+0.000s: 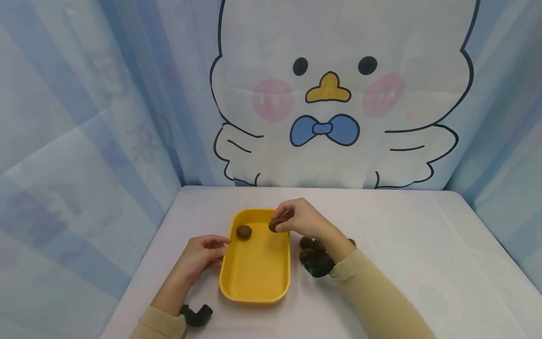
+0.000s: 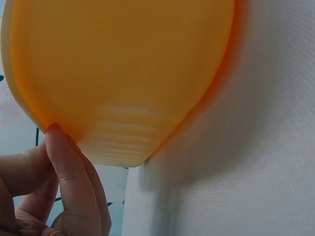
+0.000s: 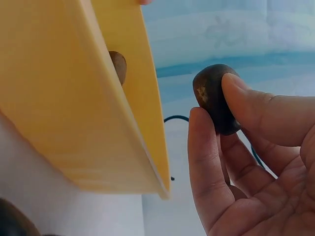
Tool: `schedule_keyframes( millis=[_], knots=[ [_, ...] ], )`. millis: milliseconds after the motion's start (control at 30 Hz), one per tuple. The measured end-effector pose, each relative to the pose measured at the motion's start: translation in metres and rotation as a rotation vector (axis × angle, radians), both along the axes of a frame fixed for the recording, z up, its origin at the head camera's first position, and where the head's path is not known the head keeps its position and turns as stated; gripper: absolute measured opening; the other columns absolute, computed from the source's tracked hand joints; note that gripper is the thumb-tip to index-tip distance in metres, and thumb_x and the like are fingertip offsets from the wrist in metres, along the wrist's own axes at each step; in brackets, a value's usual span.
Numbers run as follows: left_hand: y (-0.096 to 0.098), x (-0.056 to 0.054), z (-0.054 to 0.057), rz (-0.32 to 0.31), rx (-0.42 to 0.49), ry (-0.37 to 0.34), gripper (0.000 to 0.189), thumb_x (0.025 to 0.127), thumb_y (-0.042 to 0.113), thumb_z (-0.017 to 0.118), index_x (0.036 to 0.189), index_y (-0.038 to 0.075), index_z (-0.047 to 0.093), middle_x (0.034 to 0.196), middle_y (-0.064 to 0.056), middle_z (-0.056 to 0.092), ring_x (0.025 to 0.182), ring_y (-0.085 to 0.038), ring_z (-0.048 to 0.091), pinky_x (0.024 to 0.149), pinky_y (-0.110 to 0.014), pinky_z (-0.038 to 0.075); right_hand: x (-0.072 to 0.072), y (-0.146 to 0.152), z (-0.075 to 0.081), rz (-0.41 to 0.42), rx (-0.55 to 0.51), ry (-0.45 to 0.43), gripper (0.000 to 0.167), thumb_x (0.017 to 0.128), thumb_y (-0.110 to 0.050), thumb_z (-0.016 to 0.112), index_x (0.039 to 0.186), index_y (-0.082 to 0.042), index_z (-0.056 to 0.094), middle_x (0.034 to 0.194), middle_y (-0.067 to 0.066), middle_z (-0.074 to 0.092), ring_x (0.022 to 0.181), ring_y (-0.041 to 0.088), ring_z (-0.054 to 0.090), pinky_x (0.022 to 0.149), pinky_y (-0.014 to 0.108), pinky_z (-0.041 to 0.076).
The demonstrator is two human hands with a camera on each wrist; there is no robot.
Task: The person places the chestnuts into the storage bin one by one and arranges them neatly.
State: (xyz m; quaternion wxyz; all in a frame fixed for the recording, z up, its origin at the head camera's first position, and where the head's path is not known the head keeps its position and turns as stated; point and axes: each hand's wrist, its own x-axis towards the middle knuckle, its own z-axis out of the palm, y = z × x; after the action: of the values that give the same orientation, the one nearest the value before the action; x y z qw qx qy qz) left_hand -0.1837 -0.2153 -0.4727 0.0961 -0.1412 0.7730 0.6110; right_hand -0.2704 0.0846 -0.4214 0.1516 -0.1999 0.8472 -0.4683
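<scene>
In the head view, my right hand (image 1: 302,219) holds a dark brown, smooth stone (image 1: 275,225) over the tray's far right rim. The right wrist view shows that stone (image 3: 212,98), with a pale mark on its side, pinched between thumb and fingers. A yellow rectangular tray (image 1: 254,278) lies on the table with another brown stone (image 1: 243,231) in its far left part. At the tray's left side, my left hand (image 1: 203,256) grips the rim with its fingertips. Its fingers (image 2: 66,167) meet the outer wall in the left wrist view.
Several more brown stones (image 1: 306,243) lie together right of the tray, partly hidden by my right wrist and its dark wrist camera (image 1: 319,266). The white-covered table (image 1: 423,263) is bounded at the back by a curtain (image 1: 322,165) with a cartoon bird.
</scene>
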Motion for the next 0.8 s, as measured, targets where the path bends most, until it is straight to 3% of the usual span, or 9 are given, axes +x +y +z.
schedule_keyframes(
  millis=[533, 800],
  knots=[
    [-0.001, -0.001, 0.002, -0.001, 0.029, -0.002, 0.027, 0.097, 0.003, 0.076, 0.124, 0.003, 0.078, 0.095, -0.007, 0.071, 0.073, -0.019, 0.065, 0.068, -0.025, 0.063, -0.004, -0.034, -0.003, 0.016, -0.059, 0.033, 0.015, 0.091, -0.011, 0.085, 0.104, -0.018, 0.081, 0.105, -0.001, 0.079, 0.099, 0.021, 0.067, 0.090, 0.036, 0.062],
    [-0.001, -0.001, 0.001, -0.002, 0.026, -0.007, 0.026, 0.097, 0.003, 0.076, 0.123, 0.004, 0.079, 0.095, -0.007, 0.071, 0.073, -0.019, 0.065, 0.069, -0.026, 0.063, -0.002, -0.053, -0.005, 0.008, -0.117, 0.018, 0.017, 0.090, -0.009, 0.085, 0.104, -0.017, 0.081, 0.107, -0.001, 0.080, 0.099, 0.021, 0.070, 0.090, 0.035, 0.063]
  ],
)
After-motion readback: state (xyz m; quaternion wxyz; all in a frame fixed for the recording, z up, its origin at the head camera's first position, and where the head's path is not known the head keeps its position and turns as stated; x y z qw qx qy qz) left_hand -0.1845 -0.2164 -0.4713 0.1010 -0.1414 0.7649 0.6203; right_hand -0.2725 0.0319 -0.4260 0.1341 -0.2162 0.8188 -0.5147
